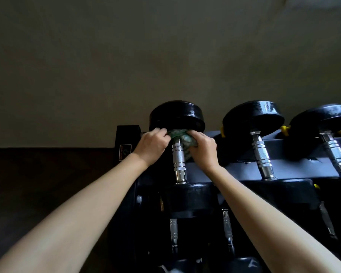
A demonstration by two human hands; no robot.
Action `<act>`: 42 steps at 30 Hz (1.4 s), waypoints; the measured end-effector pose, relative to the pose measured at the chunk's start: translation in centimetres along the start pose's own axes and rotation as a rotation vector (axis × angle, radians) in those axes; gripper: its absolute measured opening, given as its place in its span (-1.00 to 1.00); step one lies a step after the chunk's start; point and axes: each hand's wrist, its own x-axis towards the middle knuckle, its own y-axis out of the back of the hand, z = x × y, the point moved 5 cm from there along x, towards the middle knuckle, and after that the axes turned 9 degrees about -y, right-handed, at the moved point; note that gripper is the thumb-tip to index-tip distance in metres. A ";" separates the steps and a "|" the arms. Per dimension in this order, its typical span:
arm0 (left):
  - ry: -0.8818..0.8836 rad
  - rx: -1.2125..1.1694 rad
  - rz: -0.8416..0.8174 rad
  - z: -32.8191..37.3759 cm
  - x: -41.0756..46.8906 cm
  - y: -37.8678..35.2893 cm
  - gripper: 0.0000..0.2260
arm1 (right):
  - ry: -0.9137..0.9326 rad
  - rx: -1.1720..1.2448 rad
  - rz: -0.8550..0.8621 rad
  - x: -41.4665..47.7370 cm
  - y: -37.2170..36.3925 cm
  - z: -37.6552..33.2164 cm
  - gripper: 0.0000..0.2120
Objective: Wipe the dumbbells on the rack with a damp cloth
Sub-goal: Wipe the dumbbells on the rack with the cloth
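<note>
Head-height view, looking down along two bare forearms that reach fwd to a black dumbbell rack [283,152]. Both hands meet at the leftmost dumbbell [176,115] on the top tier. It lies w/ its handle pointing toward the viewer: a round black far head at top, then a ribbed chrome handle [178,160] running down to a black near head.

A green patterned cloth [182,137] is looped round the top of the handle, just under the far head & touching it. Can't tell if the cloth is wet.

The left hand [152,147] sits left of the handle, fingers curled, pinching the cloth's left end. The right hand [202,149] sits right of the handle, fingers curled round a bunched wad of cloth that hangs beside the chrome. The lower part of the handle is bare btwn the two wrists.

To the right on the same tier are a second dumbbell [253,117] & a third dumbbell [323,117], lying the same way, well apart from the hands, their black heads glossy. Small yellow pieces [284,130] show btwn their heads at the rack's back rail.

Below, in shadow, the lower tier holds smaller dumbbells; only their thin chrome grips [173,231] are clear.

The rack's left end post carries an orange-edged label [124,152], text too small to read. Behind is a plain grey-beige wall [126,56]; a dark floor [47,174] fills the left side.
</note>
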 end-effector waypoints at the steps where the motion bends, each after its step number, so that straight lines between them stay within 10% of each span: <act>1: 0.052 -0.043 0.009 0.1 0.1 -0.2 -0.78 | -0.114 0.083 -0.043 0.3 -0.2 0.7 -0.69; 7: 0.373 -0.396 0.055 -0.2 0.0 -0.9 -0.73 | -0.439 0.326 -0.390 0.8 -1.5 2.9 -0.68; 23: 0.319 -0.608 -0.492 4.1 -3.9 -0.7 -0.71 | -0.547 0.334 -1.068 -5.1 0.1 2.6 -0.59; 31: 0.260 -0.590 -0.731 5.4 -3.4 2.8 -0.71 | -0.438 0.053 -1.018 -4.6 2.6 0.1 -0.43; 42: 0.456 -0.492 -0.348 7.4 -5.1 7.8 -0.64 | -0.208 -0.090 -0.798 -5.5 8.7 -4.5 -0.46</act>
